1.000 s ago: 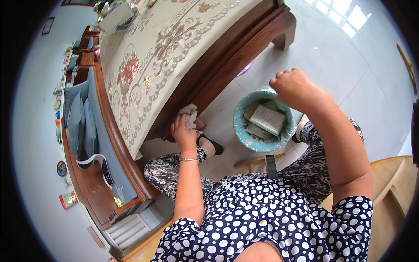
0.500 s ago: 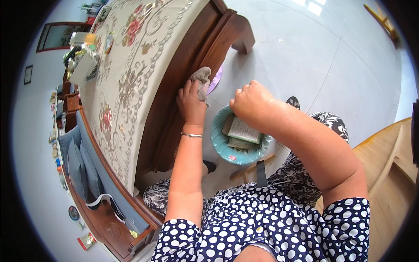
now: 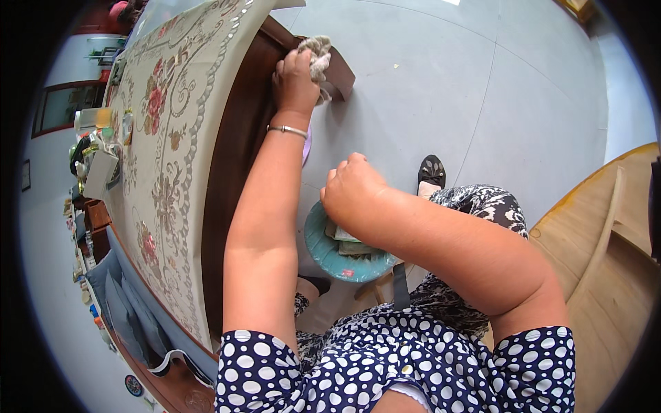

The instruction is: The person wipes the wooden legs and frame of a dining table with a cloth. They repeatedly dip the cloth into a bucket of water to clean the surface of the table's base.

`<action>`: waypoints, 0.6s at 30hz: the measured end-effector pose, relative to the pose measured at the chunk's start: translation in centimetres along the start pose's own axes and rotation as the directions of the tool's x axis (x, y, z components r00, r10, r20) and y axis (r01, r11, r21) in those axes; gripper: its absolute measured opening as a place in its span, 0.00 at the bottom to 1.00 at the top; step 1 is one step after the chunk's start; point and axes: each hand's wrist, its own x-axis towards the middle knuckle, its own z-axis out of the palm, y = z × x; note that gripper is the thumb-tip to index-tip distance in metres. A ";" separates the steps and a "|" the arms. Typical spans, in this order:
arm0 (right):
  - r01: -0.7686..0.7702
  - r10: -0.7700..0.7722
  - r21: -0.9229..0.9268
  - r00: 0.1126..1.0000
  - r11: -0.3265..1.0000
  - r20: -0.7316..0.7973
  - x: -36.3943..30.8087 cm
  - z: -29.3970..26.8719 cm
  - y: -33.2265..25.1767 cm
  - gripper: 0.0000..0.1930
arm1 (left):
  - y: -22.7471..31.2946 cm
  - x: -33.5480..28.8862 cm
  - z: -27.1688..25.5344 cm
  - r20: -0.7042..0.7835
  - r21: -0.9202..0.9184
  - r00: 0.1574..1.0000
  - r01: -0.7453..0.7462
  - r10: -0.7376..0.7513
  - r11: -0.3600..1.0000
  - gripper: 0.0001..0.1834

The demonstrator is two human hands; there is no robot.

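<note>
My left hand point(image 3: 296, 81) is closed around a crumpled grey-beige rag point(image 3: 317, 56), held at the far end of the dark wooden side of a table point(image 3: 242, 131), close to its leg point(image 3: 339, 74). A silvery bracelet circles that wrist. Curled into a loose fist, my right hand point(image 3: 352, 194) is over the far rim of a teal bin point(image 3: 318, 246). What its fingers hold, if anything, is hidden. Inside the lined bin lie flat pieces that look like cardboard or packaging point(image 3: 350, 242), partly covered by my hand.
A cream tablecloth with flowers point(image 3: 186, 138) covers the tabletop, with bottles and boxes point(image 3: 100, 172) at its left edge. A wooden bench with blue-grey cushions point(image 3: 127, 310) stands at lower left. A light wooden round-edged piece point(image 3: 585, 241) is at right. My shoe point(image 3: 432, 172) rests on the grey tiled floor.
My left hand has moved the rag farther along the table's side toward the far leg. My right hand stays over the bin, still curled. The whole view has shifted.
</note>
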 end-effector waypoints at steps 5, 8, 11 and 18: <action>0.018 -0.018 -0.001 1.000 1.000 -0.014 0.2 -0.2 -0.1 0.23 | 1.9 0.0 0.6 -0.074 0.168 0.997 -0.013 0.025 0.986 0.21; -0.009 0.009 0.008 0.999 1.000 -0.037 0.8 0.2 -0.2 0.21 | 2.4 -3.4 -1.0 -0.009 0.198 1.000 0.015 -0.013 0.980 0.21; 0.000 0.002 0.054 0.999 0.999 -0.040 0.8 0.4 0.1 0.21 | 2.3 -8.0 -3.0 0.036 0.083 0.997 0.071 -0.074 0.994 0.22; 0.019 -0.029 -0.065 0.989 0.998 -0.145 0.3 0.7 -0.5 0.16 | 1.0 -22.7 -10.1 0.221 0.205 0.943 0.203 -0.247 0.958 0.27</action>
